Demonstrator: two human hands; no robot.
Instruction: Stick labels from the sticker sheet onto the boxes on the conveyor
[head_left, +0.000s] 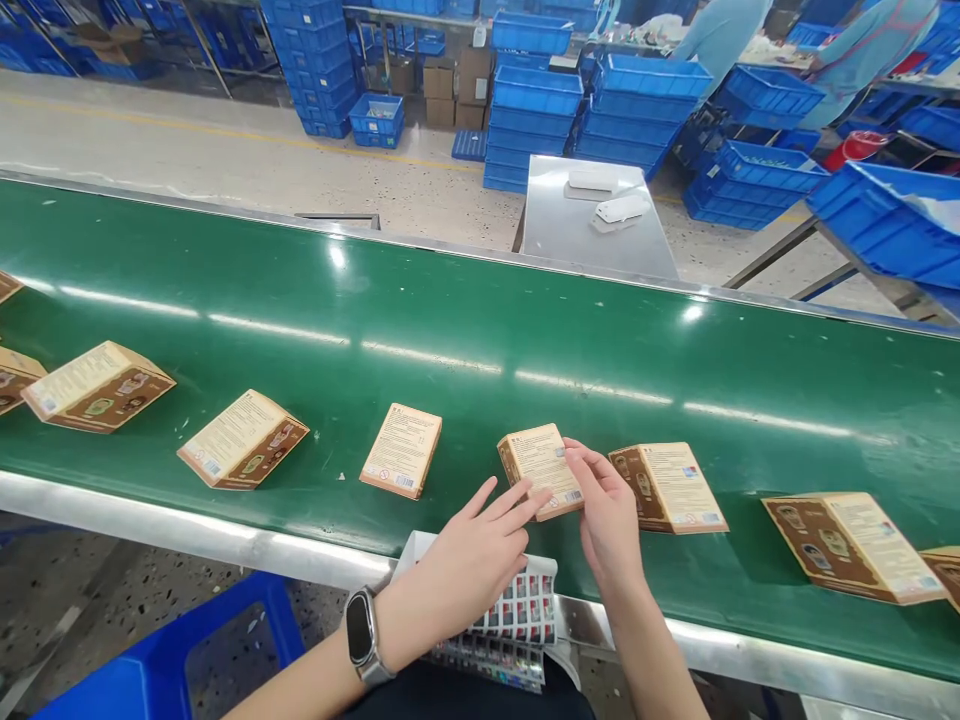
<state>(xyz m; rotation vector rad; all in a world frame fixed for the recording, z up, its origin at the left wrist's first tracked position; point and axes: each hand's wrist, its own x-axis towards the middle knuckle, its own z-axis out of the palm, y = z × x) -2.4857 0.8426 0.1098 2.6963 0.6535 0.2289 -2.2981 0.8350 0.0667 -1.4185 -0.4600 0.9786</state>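
Observation:
A small cardboard box with a cream printed panel and brown sides lies on the green conveyor belt in front of me. My left hand is open, its spread fingertips resting on the box's lower part. My right hand is closed in a pinch at the panel's upper right, with a small greyish sticker at the fingertips. Below my left hand, a sheet of stickers in red and grey rows hangs at the belt's near edge, partly hidden by that hand.
Similar boxes lie along the belt, with a plain-panelled box to the left and a stickered box to the right. Beyond the belt stand a metal table and stacked blue crates. A blue stool is at lower left.

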